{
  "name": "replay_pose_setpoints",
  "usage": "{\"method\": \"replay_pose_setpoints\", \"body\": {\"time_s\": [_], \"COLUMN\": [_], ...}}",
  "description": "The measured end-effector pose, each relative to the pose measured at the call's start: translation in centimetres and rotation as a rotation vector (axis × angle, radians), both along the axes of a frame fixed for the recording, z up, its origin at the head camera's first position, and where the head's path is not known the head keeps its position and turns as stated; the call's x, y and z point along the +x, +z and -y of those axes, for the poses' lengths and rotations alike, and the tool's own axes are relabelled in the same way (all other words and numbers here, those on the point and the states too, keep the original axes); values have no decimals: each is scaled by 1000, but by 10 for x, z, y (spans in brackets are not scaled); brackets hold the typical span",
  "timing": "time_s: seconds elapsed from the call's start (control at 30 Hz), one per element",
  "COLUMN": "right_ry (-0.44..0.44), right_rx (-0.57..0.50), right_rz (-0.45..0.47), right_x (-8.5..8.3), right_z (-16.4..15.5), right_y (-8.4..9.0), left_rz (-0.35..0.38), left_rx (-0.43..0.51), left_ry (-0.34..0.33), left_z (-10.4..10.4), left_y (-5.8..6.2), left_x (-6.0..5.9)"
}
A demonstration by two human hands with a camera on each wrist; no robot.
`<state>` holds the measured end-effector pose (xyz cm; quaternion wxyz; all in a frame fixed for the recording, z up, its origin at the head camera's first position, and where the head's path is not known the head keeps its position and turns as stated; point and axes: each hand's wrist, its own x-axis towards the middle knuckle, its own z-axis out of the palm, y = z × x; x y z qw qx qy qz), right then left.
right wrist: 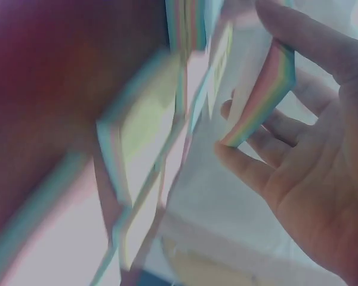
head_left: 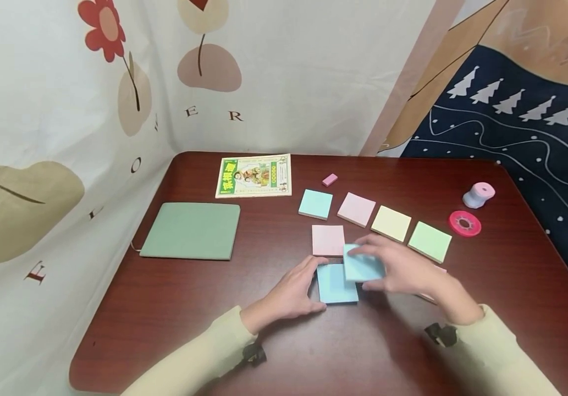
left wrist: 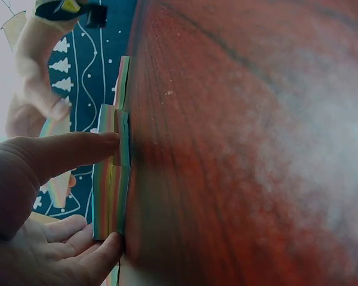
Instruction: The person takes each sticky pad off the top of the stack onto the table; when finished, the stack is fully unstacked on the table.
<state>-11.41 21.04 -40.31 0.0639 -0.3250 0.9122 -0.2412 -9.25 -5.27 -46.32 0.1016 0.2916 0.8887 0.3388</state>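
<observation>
On the dark red table [head_left: 175, 308], my left hand [head_left: 308, 286] grips a light blue sticky-note pad [head_left: 337, 289] that lies flat, thumb at its near edge and fingers at its far edge. In the left wrist view the thumb and fingers [left wrist: 77, 149] pinch the pad's layered, many-coloured side [left wrist: 110, 179]. My right hand [head_left: 387, 269] holds a second blue-topped pad [head_left: 363, 264] lifted and overlapping the first pad's far right corner. The right wrist view shows that pad's rainbow-coloured edge [right wrist: 259, 95] held between thumb and fingers [right wrist: 250, 164].
Blue [head_left: 315, 204], pink [head_left: 356, 209], yellow [head_left: 391, 223] and green [head_left: 429, 241] pads lie in a row, and another pink pad [head_left: 328, 240] sits nearer. A small pink block [head_left: 330, 180], a booklet [head_left: 254, 176], a green notebook [head_left: 192, 231] and two tape rolls [head_left: 464, 223] lie around.
</observation>
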Motion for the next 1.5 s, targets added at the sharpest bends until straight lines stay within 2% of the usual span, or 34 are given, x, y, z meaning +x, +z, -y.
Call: {"method": "replay_pose_setpoints", "body": {"time_s": [0.1, 0.2, 0.33, 0.43, 0.6, 0.8, 0.97, 1.13, 1.23, 1.37, 1.43, 1.5], "right_ry": [-94, -209, -383, -494, -585, -665, -667, -604, -585, -572, -516, -421], "right_rx": [-53, -69, -36, -13, -3, 1, 20, 37, 23, -44, -88, -118], "right_rz": [18, -2, 10, 69, 146, 192, 177, 175, 174, 107, 52, 5], "right_x": [-22, -49, -84, -105, -126, -134, -138, -139, -139, -135, -130, -121], "right_z": [-21, -43, -68, -80, -94, -99, -100, -101, -100, -89, -77, -61], "right_y": [5, 6, 3, -4, -19, -34, -42, -45, -42, -32, -25, -19], "left_rz": [-2, -3, -8, -18, -26, -16, -13, -6, -2, -3, -1, 1], "left_rx": [-10, -15, -11, -2, 7, -3, -17, -26, -26, -20, -16, -16], "left_ry": [3, 3, 3, -8, -20, -27, -25, -13, -6, -3, -2, -1], "left_z": [0, 0, -1, -1, -4, -5, -5, -3, -3, -2, -2, -1], "left_y": [0, 1, 0, -2, -2, 1, 3, 4, 3, 3, 3, 3], "left_x": [0, 0, 0, 0, -1, 0, 0, 0, 1, 1, 1, 1]}}
